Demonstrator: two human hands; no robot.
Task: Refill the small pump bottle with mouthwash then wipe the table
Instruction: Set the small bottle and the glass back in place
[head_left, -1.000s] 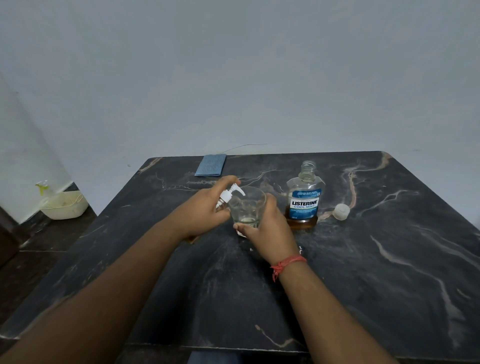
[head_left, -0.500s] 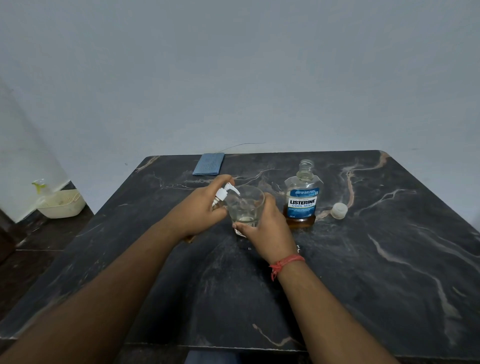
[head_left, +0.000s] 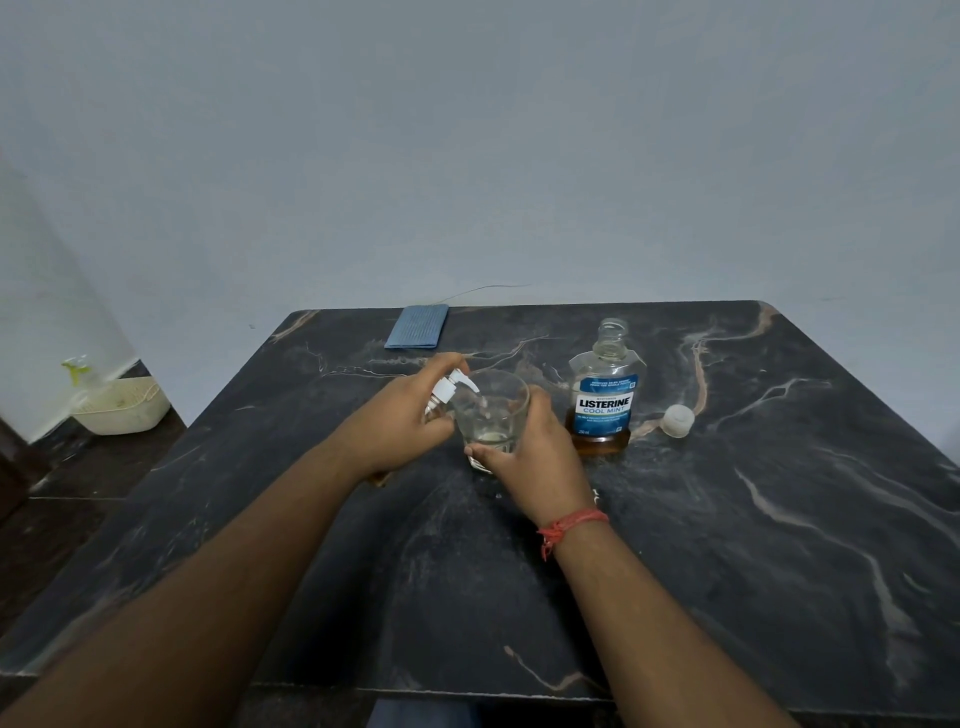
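My left hand (head_left: 400, 421) grips the small pump bottle (head_left: 448, 388), whose body is mostly hidden in the fist; a finger rests on its white pump head, and the nozzle points over a clear glass (head_left: 491, 413). My right hand (head_left: 535, 457) holds that glass from the near side on the dark marble table (head_left: 727, 519). A little pale liquid lies in the glass. To the right stands the uncapped Listerine mouthwash bottle (head_left: 605, 402), with amber liquid low in it. Its white cap (head_left: 679, 420) lies further right. A folded blue cloth (head_left: 418, 326) rests at the table's far edge.
A cream basket (head_left: 122, 405) with a spray bottle (head_left: 78, 371) sits on the floor to the left of the table. A plain wall rises right behind the table's far edge. The table's near edge crosses the bottom of the view.
Both hands have stayed on the pump bottle and the glass. The finger on the pump head has shifted slightly; the view has drifted a little.
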